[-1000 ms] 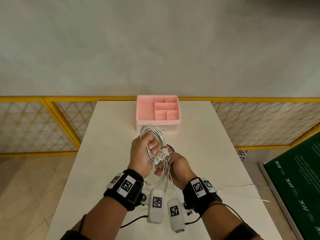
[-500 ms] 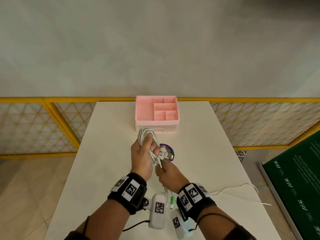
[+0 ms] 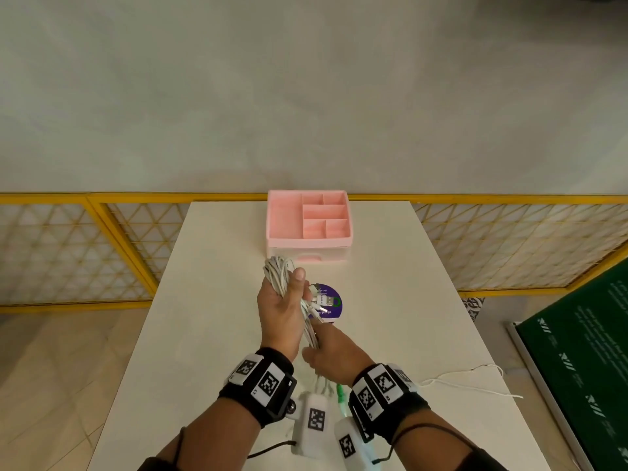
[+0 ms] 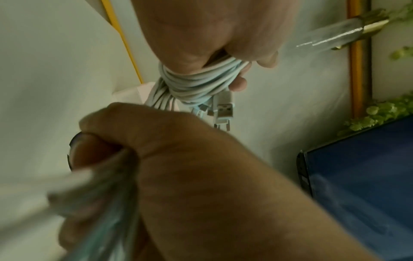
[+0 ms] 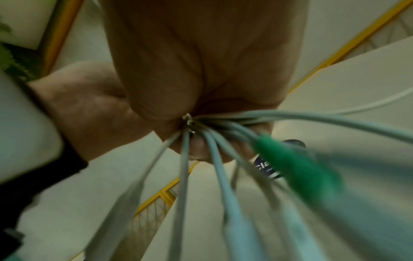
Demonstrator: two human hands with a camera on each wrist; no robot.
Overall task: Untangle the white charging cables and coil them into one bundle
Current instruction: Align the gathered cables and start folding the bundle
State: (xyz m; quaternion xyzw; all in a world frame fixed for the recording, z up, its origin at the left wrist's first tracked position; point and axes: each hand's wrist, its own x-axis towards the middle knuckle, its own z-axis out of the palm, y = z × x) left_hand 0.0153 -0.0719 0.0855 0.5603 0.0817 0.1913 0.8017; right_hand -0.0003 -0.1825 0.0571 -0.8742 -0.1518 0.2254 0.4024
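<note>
Just in front of the pink organizer (image 3: 307,219), the left hand (image 3: 278,305) is gripping the coiled white cables (image 3: 277,271). The right hand (image 3: 331,356) is clenching their loose tails nearer the body. Coiling appears mostly done; the tails and one stray cable (image 3: 469,385) on the table are awaiting gathering.

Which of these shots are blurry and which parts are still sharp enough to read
Head view: mostly sharp, the cables in the left hand and the pink organizer read clearly; straight edges bow from the wide lens. Left wrist view: coil and plug sharp, right hand up close blurred. Right wrist view: dim, cable ends and green connector smeared.
</note>
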